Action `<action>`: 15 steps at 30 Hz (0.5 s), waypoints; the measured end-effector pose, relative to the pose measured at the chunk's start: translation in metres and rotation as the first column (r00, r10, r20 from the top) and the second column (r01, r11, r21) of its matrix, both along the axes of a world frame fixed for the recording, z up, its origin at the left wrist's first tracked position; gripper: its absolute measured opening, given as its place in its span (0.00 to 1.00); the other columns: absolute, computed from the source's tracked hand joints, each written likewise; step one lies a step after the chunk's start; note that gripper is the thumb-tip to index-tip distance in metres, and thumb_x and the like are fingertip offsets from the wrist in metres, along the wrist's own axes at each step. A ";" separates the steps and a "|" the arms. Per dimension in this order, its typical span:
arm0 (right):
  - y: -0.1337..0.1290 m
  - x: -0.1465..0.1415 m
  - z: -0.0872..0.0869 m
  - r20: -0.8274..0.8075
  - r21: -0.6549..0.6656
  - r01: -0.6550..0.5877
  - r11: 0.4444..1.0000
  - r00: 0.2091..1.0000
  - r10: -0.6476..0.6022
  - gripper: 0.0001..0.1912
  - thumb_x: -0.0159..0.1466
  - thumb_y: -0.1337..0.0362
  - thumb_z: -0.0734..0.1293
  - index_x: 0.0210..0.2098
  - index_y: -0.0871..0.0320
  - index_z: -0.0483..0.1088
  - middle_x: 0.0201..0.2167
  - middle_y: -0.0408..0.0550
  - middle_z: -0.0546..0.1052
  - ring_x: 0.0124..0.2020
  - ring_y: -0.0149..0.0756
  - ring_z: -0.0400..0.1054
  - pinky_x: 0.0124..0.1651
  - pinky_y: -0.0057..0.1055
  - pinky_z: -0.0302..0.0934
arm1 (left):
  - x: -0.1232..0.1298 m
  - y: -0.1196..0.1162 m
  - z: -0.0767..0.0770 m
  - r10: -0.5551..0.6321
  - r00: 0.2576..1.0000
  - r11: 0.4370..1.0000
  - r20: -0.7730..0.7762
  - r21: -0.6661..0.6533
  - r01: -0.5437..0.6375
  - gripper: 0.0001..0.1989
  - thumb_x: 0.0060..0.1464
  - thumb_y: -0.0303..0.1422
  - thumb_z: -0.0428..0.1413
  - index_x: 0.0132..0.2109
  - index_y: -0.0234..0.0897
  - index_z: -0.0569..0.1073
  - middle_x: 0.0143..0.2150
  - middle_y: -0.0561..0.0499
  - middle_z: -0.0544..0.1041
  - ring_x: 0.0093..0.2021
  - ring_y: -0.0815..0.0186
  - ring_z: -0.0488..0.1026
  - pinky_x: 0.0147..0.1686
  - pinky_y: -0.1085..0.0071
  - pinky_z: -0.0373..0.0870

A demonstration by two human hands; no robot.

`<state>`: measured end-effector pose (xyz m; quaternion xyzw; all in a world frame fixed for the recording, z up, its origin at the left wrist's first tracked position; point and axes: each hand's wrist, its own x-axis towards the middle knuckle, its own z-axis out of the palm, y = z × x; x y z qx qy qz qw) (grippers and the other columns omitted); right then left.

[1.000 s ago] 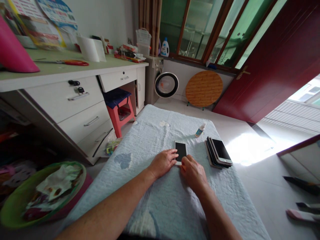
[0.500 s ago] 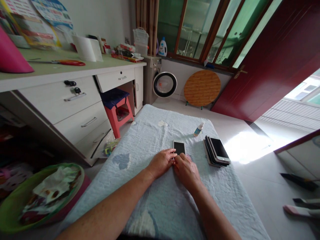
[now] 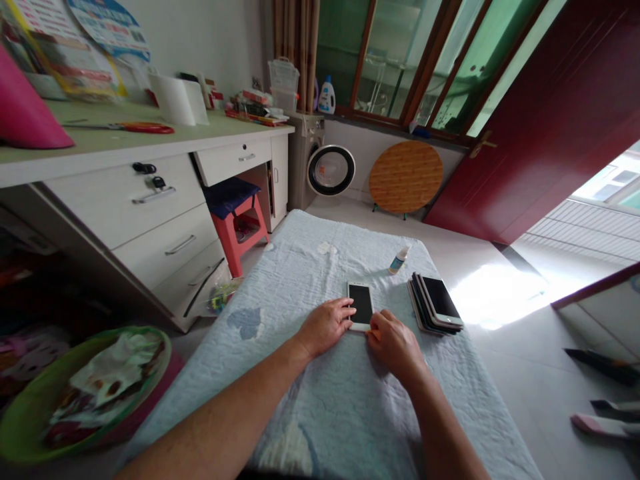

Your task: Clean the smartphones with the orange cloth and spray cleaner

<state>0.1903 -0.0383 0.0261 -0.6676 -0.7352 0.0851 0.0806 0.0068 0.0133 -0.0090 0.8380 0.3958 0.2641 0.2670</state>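
Note:
A white phone (image 3: 361, 301) with a dark screen lies face up on the cloth-covered table (image 3: 300, 267). Fingers of my left hand (image 3: 327, 325) rest on its left edge, slightly spread. My right hand (image 3: 395, 340) is curled at the phone's lower right corner, pinching something small and orange (image 3: 373, 333), mostly hidden by the fingers. To the right lies a stack of phones (image 3: 436, 303), the top one white with a black screen. A small spray bottle (image 3: 399, 259) stands behind the stack.
On the left are a white desk (image 3: 175, 143) with drawers, a red stool (image 3: 243, 230) and a green basin (image 3: 30, 427) holding crumpled tissue. At the back are a washing machine with its door open (image 3: 331, 170) and a round wooden board (image 3: 406, 176).
My right hand has moved right, from the phone's lower middle to its lower right corner, uncovering more of the screen and bottom edge. My left hand stays at the left edge.

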 end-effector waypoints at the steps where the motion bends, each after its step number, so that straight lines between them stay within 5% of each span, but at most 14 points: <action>1: 0.000 0.002 0.000 -0.007 0.001 0.001 1.000 1.000 -0.001 0.02 0.59 0.69 0.63 0.32 0.56 0.66 0.32 0.41 0.69 0.28 0.27 0.59 0.29 0.27 0.42 | 0.000 0.000 0.000 0.002 1.000 1.000 0.001 0.000 -0.002 0.16 0.56 0.27 0.55 0.52 0.36 0.75 0.59 0.45 0.71 0.58 0.62 0.68 0.60 0.66 0.63; 15: 0.008 0.033 -0.002 -0.096 0.046 0.002 0.999 0.995 0.002 0.04 0.58 0.69 0.62 0.26 0.57 0.64 0.28 0.42 0.67 0.29 0.31 0.61 0.33 0.26 0.49 | 0.000 0.001 -0.003 -0.004 1.000 0.999 0.022 0.050 0.003 0.15 0.56 0.28 0.55 0.51 0.39 0.75 0.58 0.46 0.72 0.57 0.62 0.70 0.58 0.64 0.65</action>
